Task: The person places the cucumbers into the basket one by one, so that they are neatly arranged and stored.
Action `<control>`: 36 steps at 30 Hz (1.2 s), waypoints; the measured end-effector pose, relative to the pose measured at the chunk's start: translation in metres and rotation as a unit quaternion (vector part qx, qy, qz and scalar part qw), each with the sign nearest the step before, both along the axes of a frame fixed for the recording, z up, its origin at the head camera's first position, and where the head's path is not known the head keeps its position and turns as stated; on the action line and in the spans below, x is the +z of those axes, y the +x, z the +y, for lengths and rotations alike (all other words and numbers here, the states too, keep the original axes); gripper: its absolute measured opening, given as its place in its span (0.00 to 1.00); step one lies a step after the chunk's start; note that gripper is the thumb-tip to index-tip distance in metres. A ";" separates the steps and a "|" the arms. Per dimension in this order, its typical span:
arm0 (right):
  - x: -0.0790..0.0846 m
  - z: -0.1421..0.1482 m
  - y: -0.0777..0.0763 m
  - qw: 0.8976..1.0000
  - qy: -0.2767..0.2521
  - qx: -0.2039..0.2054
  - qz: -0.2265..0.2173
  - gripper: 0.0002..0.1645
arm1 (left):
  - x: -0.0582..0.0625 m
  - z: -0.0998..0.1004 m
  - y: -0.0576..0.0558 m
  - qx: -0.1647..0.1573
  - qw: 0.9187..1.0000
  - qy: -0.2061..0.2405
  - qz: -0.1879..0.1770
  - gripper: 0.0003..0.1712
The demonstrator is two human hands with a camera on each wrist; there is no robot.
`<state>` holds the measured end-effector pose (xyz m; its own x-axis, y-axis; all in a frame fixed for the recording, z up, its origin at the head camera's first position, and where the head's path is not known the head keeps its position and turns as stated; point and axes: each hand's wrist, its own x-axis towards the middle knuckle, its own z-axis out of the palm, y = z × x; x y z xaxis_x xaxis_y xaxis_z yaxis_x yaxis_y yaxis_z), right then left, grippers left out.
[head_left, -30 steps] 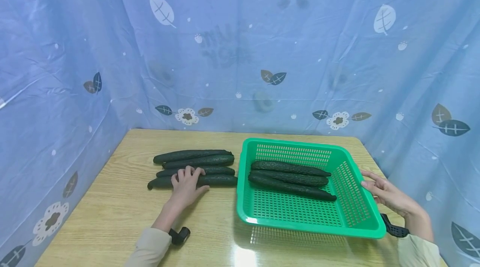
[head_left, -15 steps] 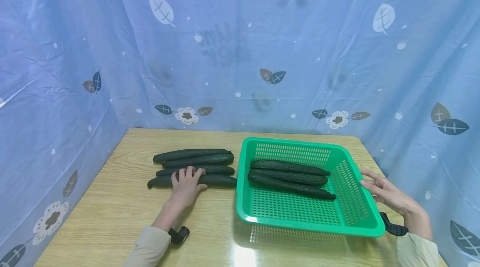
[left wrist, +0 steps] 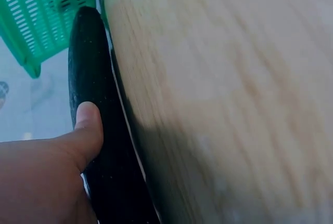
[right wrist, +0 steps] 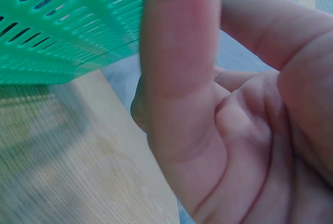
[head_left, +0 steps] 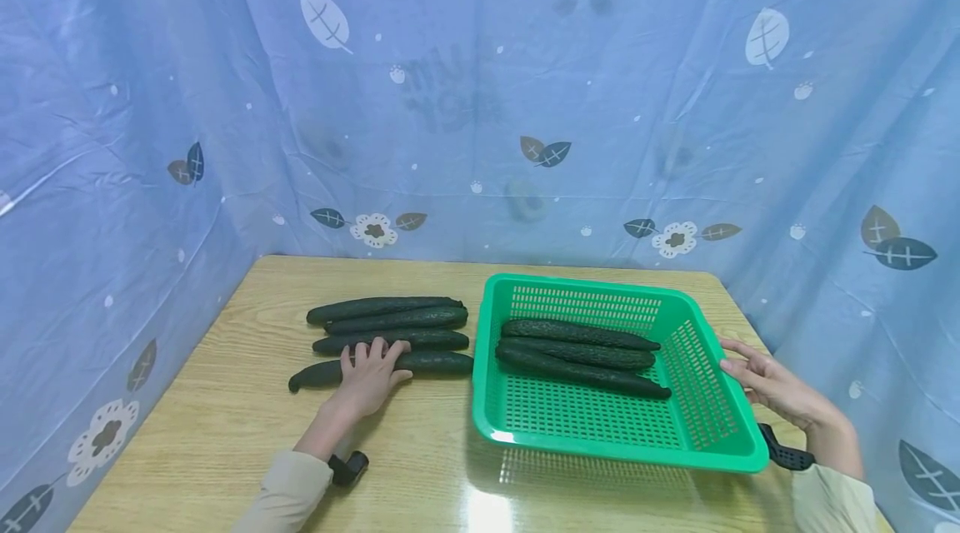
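Note:
My left hand [head_left: 369,379] grips the nearest cucumber [head_left: 438,363] of a row on the table, thumb on its near side and fingers curled over the top. In the left wrist view the thumb presses this dark green cucumber [left wrist: 96,73], whose far end points at the basket. Behind it lie another cucumber [head_left: 442,340] and two more, side by side. My right hand [head_left: 783,391] holds the right rim of a green plastic basket [head_left: 622,454], thumb at the rim and fingers beneath. Three bumpy cucumbers [head_left: 581,356] lie inside. The right wrist view shows fingers against the slotted basket wall [right wrist: 78,21].
The wooden table [head_left: 420,466] carries everything. Blue patterned curtains [head_left: 450,100] close off its back and sides. The basket's left wall stands right by the row's right ends. Black wrist cameras [head_left: 348,468] sit on both wrists.
The nearest cucumber's left end has swung toward me, widening the gap to the one behind it. My left wrist has moved slightly left and down. My right hand and the basket stay in place.

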<state>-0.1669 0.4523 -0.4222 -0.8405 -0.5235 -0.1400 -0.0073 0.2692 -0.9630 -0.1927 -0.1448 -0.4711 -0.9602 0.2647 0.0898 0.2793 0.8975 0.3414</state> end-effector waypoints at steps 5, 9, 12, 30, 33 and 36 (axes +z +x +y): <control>0.000 0.000 -0.002 0.999 -0.032 0.018 -0.005 0.27 | 0.005 -0.004 -0.001 -0.005 1.000 0.010 -0.022 0.22; 0.001 -0.001 -0.001 1.000 -0.008 0.006 -0.003 0.27 | 0.011 -0.009 -0.003 -0.002 0.999 0.015 -0.035 0.22; 0.000 -0.002 0.000 1.000 0.008 -0.001 -0.005 0.27 | 0.017 -0.012 -0.004 0.001 0.999 0.014 -0.040 0.22; -0.002 -0.001 -0.001 0.999 -0.028 0.020 -0.006 0.28 | 0.058 -0.025 -0.016 -0.011 1.000 -0.011 0.019 0.24; -0.001 -0.001 -0.001 0.999 -0.026 0.019 -0.005 0.28 | 0.066 -0.025 -0.019 -0.020 1.000 -0.004 0.019 0.25; 0.000 0.000 -0.001 1.000 -0.007 0.009 -0.001 0.28 | 0.073 -0.024 -0.022 -0.040 0.999 0.019 0.008 0.27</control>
